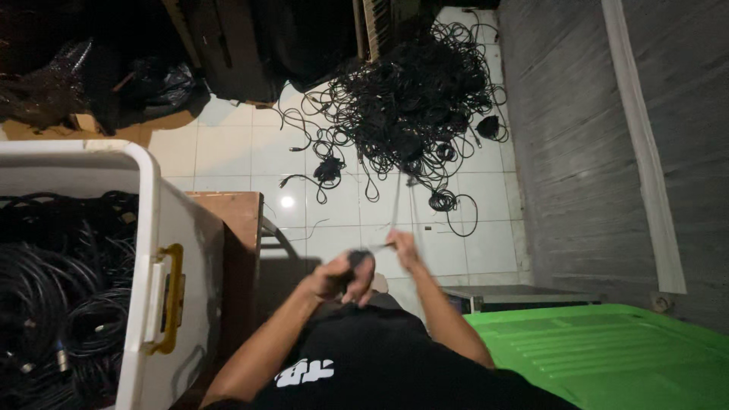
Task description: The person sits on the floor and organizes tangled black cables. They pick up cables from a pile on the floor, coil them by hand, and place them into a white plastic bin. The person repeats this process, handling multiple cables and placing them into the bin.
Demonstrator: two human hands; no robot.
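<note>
Cable [396, 209] runs taut from my two hands toward the tangled pile of black cables [414, 99] on the far floor. At left, a white bin [156, 228] holds coiled cables. My left hand [342, 275] grips a dark bundle; my right hand [404, 247] pinches the cable. Right, a green lid [607, 353].

Floor: glossy white square tiles [228, 152], with one bright spot of reflected light [287, 202].
Right wall: grey rough-textured surface [577, 152], crossed by a pale vertical strip [645, 152].
Far end: dark wooden furniture [228, 53] in shadow, black plastic bags [152, 83] just beside it, flattened brown cardboard [114, 129] beneath them.
Left foreground: large white plastic bin with a yellow latch [163, 228], next to a brown wooden board [239, 235].
Right foreground: bright green ribbed plastic lid [607, 357], a low dark metal-edged case [524, 298] behind it.
Light: dim overall, brightest on the tiles.
</note>
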